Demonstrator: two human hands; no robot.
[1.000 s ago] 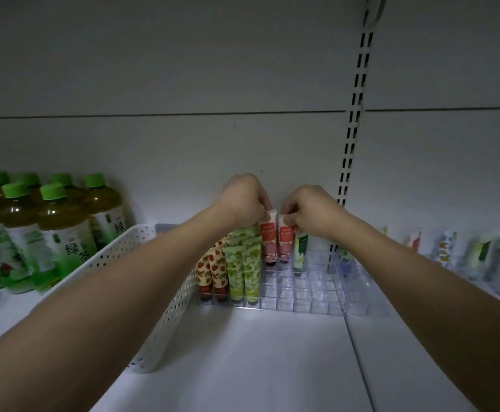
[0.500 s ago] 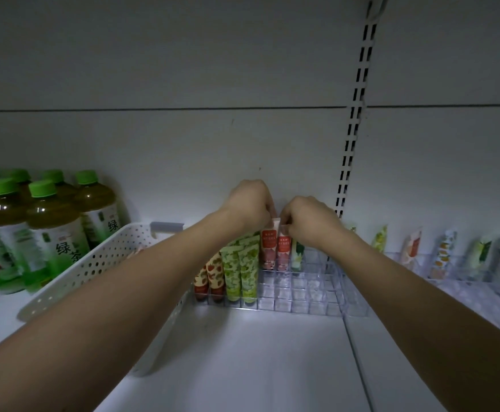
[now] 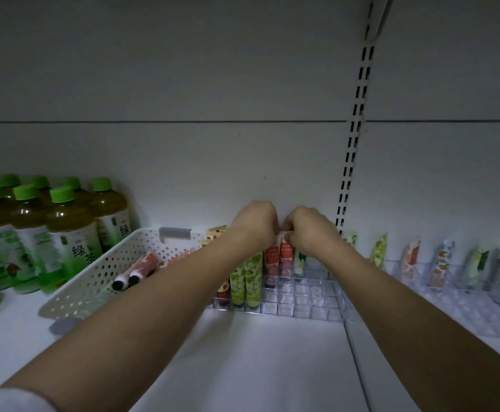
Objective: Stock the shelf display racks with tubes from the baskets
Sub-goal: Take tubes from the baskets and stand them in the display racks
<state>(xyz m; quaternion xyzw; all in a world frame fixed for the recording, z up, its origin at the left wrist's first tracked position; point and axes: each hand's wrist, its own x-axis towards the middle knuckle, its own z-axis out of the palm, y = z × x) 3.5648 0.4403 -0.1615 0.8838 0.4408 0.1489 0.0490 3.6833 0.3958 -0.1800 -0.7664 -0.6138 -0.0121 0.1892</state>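
This is a shop, dimly lit, seen at one bay of retail shelving. The pale back panel carries a slotted metal upright point(image 3: 354, 150) of the kind that takes shelf brackets, and the white shelf point(image 3: 257, 361) below it is laid out as a sales display. At the left stand identical green-capped bottles of green tea point(image 3: 70, 233), packed in rows. A clear compartmented display rack point(image 3: 305, 301) holds printed tubes point(image 3: 253, 278) upright in matching groups, and a second rack point(image 3: 462, 307) to the right shows more tubes spaced along its back. A white perforated basket point(image 3: 100, 272) holding loose tubes sits between bottles and racks.
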